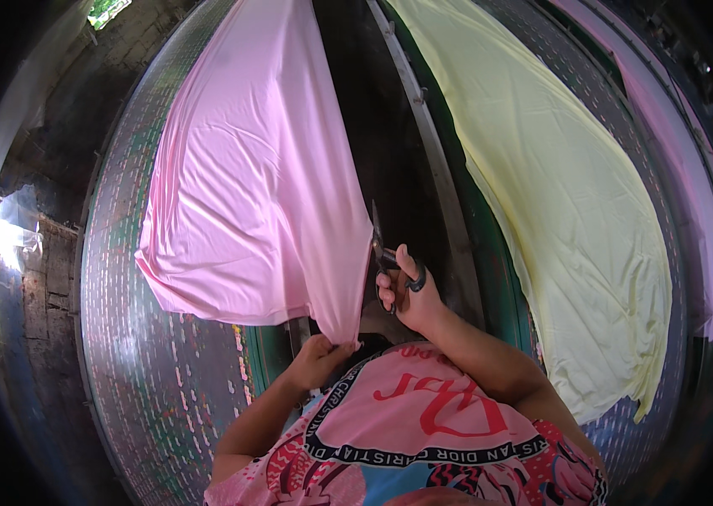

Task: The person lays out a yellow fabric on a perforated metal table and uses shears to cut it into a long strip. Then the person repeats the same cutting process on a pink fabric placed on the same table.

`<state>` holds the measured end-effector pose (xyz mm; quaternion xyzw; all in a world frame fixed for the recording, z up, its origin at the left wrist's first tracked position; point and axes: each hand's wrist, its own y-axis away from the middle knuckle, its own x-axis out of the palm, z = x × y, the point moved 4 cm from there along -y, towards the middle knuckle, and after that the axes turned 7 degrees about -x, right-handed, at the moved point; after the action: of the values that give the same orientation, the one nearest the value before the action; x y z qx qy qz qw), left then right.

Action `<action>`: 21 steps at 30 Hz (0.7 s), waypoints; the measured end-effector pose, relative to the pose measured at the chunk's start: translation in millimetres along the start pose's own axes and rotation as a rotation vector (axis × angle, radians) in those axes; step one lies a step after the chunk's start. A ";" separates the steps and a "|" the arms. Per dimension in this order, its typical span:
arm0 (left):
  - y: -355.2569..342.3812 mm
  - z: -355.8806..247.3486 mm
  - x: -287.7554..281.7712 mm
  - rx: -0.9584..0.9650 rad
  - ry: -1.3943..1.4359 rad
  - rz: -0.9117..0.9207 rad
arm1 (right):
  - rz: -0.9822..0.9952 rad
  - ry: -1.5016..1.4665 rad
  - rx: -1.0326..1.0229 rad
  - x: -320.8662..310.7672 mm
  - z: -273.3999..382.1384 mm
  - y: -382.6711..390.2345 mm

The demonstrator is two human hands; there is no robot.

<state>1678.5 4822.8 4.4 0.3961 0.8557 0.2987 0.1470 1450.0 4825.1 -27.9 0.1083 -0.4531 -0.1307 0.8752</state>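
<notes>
A long sheet of pink fabric (238,177) lies over the left table, its near right corner drawn off the edge toward me. My left hand (323,358) pinches that corner and holds it taut close to my body. In my right hand (414,295) is a pair of black-handled scissors (378,244), thumb and fingers through the loops. Their blades point away from me and touch or lie right beside the fabric's right edge; whether they are parted is hard to tell.
Pale yellow fabric (576,228) covers much of the right table, and more pink cloth (698,194) hangs farther right. Between the tables runs a dark gap with a metal rail (428,126). The left table's speckled surface (133,337) shows around the pink sheet. A worn wall (53,287) stands at left.
</notes>
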 end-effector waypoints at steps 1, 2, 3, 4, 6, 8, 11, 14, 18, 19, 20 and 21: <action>1.2 -1.0 -7.5 0.003 -0.079 0.015 | -0.012 -0.008 -0.001 0.8 3.7 -12.9; 2.6 2.2 -15.3 -0.019 -0.128 0.044 | -0.019 -0.010 0.000 3.1 10.2 -27.5; 5.5 7.7 -24.7 -0.042 -0.177 0.073 | -0.025 -0.012 0.001 5.9 16.5 -43.2; 5.1 11.5 -34.0 -0.060 -0.221 0.098 | -0.051 -0.006 -0.007 8.5 23.3 -61.1; 14.2 -11.7 -47.3 -0.011 -0.328 0.131 | -0.113 0.004 -0.036 10.9 41.1 -98.8; 15.2 -13.4 -67.6 0.004 -0.435 0.141 | -0.113 0.027 -0.065 18.0 56.5 -140.1; 15.9 0.1 -97.0 -0.021 -0.554 0.103 | -0.109 0.020 -0.097 26.1 77.5 -200.0; 31.0 -11.1 -114.4 -0.013 -0.487 0.004 | -0.102 0.017 -0.148 35.4 97.4 -252.5; 50.4 -6.8 -130.9 -0.074 -0.268 -0.164 | -0.056 0.013 -0.100 49.5 107.9 -312.6; 59.7 -10.2 -132.6 -0.133 -0.272 -0.207 | -0.041 -0.007 -0.101 46.2 107.1 -331.1; 66.3 -7.3 -132.1 -0.194 -0.265 -0.251 | -0.035 -0.034 -0.085 47.4 107.7 -343.8; 74.2 4.6 -133.7 -0.146 -0.142 -0.322 | -0.028 -0.061 -0.067 48.6 107.7 -355.9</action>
<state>1810.6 4759.9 49.3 0.2626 0.8716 0.3039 0.2812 1342.1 4466.2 -39.4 0.0811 -0.4733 -0.1615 0.8622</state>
